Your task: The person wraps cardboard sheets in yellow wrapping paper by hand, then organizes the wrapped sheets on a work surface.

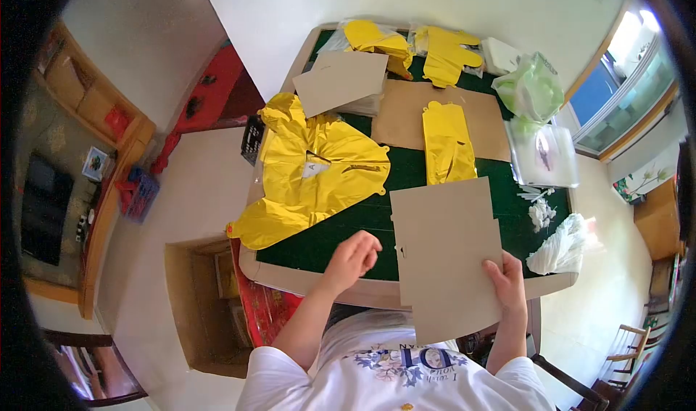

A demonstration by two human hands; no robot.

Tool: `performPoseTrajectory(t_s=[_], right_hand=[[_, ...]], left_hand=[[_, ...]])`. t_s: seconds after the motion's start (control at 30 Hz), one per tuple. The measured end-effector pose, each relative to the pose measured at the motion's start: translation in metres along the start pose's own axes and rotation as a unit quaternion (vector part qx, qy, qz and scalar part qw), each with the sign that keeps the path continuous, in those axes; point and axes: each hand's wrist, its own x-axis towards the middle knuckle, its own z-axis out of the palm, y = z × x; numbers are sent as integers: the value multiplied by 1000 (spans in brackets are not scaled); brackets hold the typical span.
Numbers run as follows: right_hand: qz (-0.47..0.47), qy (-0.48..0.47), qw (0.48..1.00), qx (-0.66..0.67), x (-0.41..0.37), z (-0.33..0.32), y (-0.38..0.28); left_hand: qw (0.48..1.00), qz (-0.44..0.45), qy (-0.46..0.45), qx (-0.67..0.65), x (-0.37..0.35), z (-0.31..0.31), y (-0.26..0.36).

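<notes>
My right hand (509,282) grips the right edge of a grey cardboard sheet (448,255), thumb on top. Small notches and tabs mark the sheet's edges, and it is held over the front of the table. To its left, my left hand (353,259) hovers above the green tabletop with its fingers curled together and nothing visible in them. Beyond that hand lies a large crumpled gold foil balloon (312,168), deflated, with a small white label. A folded gold foil piece (448,142) lies just past the sheet.
Another grey sheet (341,81) and more gold foil (451,54) lie at the back. Brown cardboard (400,113) is under the folded foil. A green plastic bag (533,88), clear packaging (554,157) and a white bundle (560,245) line the right side. An open carton (199,302) stands on the floor.
</notes>
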Motion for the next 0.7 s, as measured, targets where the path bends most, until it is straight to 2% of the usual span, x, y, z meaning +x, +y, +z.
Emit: performPoseTrajectory(t_s=[0.1,0.13,0.33,0.7], right_hand=[[2,-18,1000,-8,3,-2,11],[1,-22,1000,-4,3,-2,12],[-2,-25,1000,7,5,3,11],[5,-17,1000,1,5,4,9]], left_hand=[[995,61,-38,63,-1,15,-6],[997,42,-38,60,-2,16,-4],[986,111,-15,127,-3,22,-7],[981,115,-1,154,-3,23,-8]])
